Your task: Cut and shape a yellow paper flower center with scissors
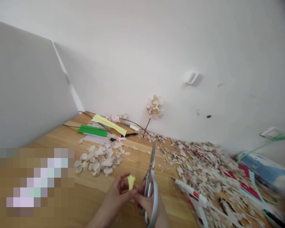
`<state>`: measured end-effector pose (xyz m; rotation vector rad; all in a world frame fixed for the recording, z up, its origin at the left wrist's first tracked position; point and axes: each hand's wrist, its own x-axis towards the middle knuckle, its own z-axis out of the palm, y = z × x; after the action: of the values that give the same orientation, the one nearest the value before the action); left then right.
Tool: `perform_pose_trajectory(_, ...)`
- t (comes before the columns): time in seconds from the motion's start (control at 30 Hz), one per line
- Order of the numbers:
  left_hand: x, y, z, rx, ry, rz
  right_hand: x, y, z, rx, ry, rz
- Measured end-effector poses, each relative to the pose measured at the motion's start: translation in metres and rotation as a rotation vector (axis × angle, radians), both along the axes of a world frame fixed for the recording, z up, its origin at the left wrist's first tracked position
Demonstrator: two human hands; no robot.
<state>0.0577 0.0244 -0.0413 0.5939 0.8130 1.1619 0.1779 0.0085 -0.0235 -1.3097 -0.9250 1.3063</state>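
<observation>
I sat at a wooden table (90, 196) that stood against a plain white wall (156, 47). On the left a grey panel (26, 88) closed the table off. My left hand (117, 194) pinched a small yellow fringed paper piece (131, 182) between the fingertips, near the close edge of the table. My right hand (148, 205) was closed around the grey handles of the scissors (152, 177), just beside the yellow piece; the blades pointed away from me and were together.

A little farther, left of the scissors, lay a heap of pale paper petals (101, 158). Behind it, near the wall, I saw a green strip (92, 130), a yellow strip (109, 124) and a black pen (128, 135). A finished paper flower (155, 107) on a thin dark stem leaned at the wall.

The right part of the table was covered with many small paper scraps (204, 161). A white glue gun (192, 193) lay among them, near my right hand. Far right there was a blue and white box (266, 167), and a green cable (258, 147) went up to a socket on the wall.
</observation>
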Motion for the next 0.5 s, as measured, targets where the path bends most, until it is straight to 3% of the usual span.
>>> perform_pose_trajectory(0.2,-0.003,-0.002,0.021,-0.097,-0.012,0.024,-0.005,-0.006,0.0,0.001,-0.018,-0.011)
perform_pose_trajectory(0.4,-0.012,0.003,0.03,-0.205,-0.017,0.299,-0.001,-0.005,-0.002,-0.019,-0.006,-0.021)
perform_pose_trajectory(0.47,-0.013,0.003,0.028,-0.199,0.034,0.293,0.002,-0.003,-0.004,-0.012,0.004,-0.025)
perform_pose_trajectory(0.5,-0.013,0.003,0.028,-0.171,0.059,0.23,0.004,-0.002,-0.005,-0.005,0.01,-0.025)
